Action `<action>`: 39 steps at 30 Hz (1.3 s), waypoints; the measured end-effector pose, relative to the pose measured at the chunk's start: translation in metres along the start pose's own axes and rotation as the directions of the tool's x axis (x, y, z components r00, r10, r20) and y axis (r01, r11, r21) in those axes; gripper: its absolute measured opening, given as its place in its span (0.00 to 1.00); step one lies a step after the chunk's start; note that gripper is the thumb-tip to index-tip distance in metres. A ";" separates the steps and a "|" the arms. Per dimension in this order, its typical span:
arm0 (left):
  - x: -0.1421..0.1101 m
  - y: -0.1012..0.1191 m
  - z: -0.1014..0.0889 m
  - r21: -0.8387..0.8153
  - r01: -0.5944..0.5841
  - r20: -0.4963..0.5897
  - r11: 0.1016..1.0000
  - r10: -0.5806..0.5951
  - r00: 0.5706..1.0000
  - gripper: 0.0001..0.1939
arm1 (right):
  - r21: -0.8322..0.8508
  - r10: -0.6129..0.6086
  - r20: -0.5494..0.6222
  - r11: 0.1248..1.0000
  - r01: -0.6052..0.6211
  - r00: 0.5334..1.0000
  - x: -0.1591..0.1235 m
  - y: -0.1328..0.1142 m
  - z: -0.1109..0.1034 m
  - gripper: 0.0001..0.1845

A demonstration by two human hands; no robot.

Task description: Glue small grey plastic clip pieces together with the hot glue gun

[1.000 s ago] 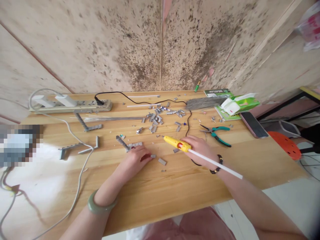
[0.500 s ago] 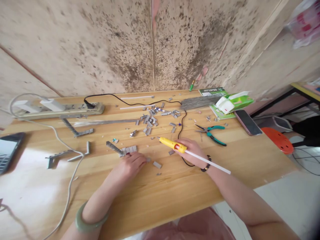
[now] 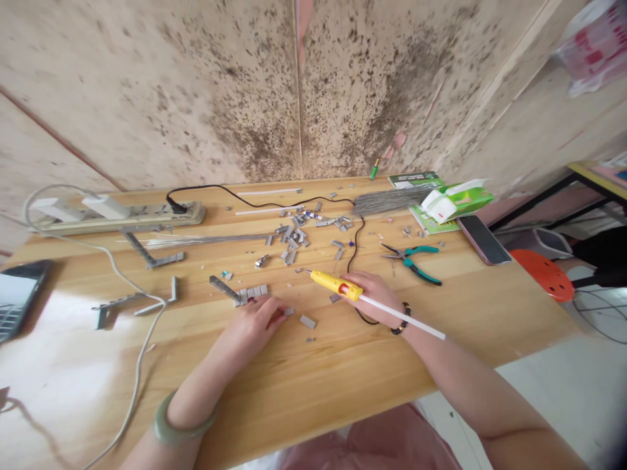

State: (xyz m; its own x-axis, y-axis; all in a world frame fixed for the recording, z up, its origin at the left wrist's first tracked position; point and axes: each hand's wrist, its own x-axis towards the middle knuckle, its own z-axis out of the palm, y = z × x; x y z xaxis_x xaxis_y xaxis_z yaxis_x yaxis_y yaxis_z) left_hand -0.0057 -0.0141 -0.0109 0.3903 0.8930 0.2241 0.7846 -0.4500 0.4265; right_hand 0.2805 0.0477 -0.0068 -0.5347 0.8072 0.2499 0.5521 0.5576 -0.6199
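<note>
My right hand is wrapped around a yellow hot glue gun, its nozzle pointing left over the table and a long white glue stick sticking out of its back. At the fingertips of my left hand is a small grey block, pinched low against the tabletop. Just behind that hand lies a row of grey blocks, partly hidden by the fingers, with a dark grey strip angling off its left end. A loose grey block rests to the right of my left fingers.
Loose grey blocks are scattered mid-table. Teal-handled pliers, a phone, a tissue pack and a bundle of wires lie to the right. At left are a power strip, assembled grey pieces and a laptop.
My left fingers have shifted slightly, with the small grey block at their tips. The glue gun stays almost in place in my right hand. The whole view has moved a little.
</note>
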 end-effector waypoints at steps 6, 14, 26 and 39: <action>-0.001 -0.002 0.000 0.004 0.032 -0.033 0.999 -0.032 0.999 0.06 | 0.018 -0.029 0.032 0.999 0.028 0.999 -0.001 -0.003 -0.001 0.12; 0.002 -0.004 -0.006 0.051 -0.119 -0.029 0.992 0.120 0.992 0.10 | 0.011 -0.027 0.056 1.000 0.026 0.998 0.000 -0.003 -0.002 0.12; 0.006 0.018 0.003 0.110 0.026 -0.056 0.994 -0.020 0.998 0.05 | -0.011 -0.018 0.085 1.000 0.019 0.996 0.001 -0.005 -0.002 0.14; 0.005 0.009 0.004 0.010 0.147 -0.090 0.989 -0.145 0.985 0.03 | 0.024 -0.054 0.047 0.998 0.053 0.997 -0.001 -0.011 0.000 0.12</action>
State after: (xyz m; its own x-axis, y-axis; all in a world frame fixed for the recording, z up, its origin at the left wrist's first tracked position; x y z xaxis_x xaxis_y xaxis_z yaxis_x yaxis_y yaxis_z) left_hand 0.0056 -0.0139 -0.0094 0.2274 0.9444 0.2374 0.8380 -0.3140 0.4462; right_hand 0.2749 0.0410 -0.0003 -0.5937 0.7656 0.2477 0.5075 0.5951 -0.6231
